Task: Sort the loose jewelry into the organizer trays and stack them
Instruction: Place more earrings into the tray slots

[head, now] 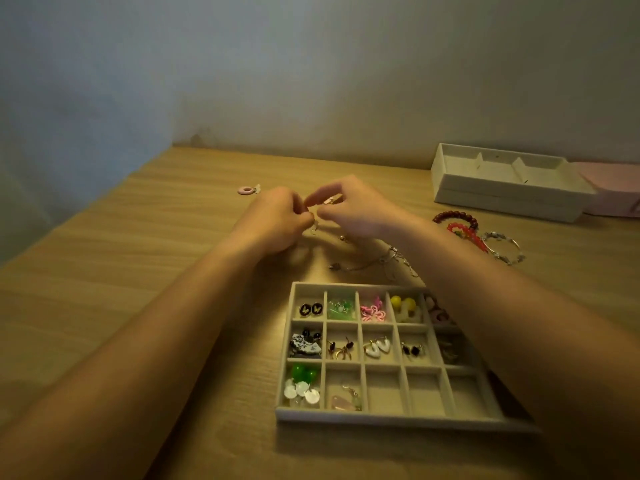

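Divided tray (381,419), pinched earring (314,228), loose bracelets (464,230)

Hands: two, left hand (277,220) and right hand (353,209).
Trays: three, a front tray (346,415) plus two stacked trays (502,199).
Front tray pockets: fifteen, three rows of five.
Bracelets: three, that's the dark red bracelet (450,214), bright red bracelet (471,233) and silver bracelet (516,249).
Held earring (314,221): one.
Pink earring (246,190): one.

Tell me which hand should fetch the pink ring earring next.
Probably left: the pink ring earring lies just beyond the left hand; the right hand sits farther. Both pinch a small piece.
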`<act>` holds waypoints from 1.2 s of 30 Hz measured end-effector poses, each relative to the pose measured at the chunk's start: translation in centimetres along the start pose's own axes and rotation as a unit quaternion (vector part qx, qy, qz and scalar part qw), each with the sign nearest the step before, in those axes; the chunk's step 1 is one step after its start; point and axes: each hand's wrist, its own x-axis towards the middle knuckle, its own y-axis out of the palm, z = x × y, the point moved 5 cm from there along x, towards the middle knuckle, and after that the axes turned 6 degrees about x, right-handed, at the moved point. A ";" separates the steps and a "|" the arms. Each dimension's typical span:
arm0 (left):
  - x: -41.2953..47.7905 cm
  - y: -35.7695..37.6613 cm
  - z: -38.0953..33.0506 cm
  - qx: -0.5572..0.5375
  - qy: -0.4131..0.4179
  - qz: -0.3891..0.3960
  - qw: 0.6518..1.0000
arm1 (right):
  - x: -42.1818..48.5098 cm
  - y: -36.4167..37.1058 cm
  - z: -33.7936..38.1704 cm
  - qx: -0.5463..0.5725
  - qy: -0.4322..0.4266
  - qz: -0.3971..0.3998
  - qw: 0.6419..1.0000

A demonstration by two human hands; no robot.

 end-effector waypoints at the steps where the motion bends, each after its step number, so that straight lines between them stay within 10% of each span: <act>1: -0.7 -0.7 -0.2 -0.061 -0.007 -0.008 0.998 | -0.4 -0.3 0.4 0.032 -0.008 -0.003 0.999; 12: -10.6 -5.4 -2.7 -0.402 0.038 0.097 0.910 | -8.7 -0.8 4.1 0.308 0.020 0.095 0.947; 36: -20.0 -1.6 -4.1 -0.170 0.132 0.054 0.975 | -17.3 -0.7 3.7 0.112 0.037 0.095 0.989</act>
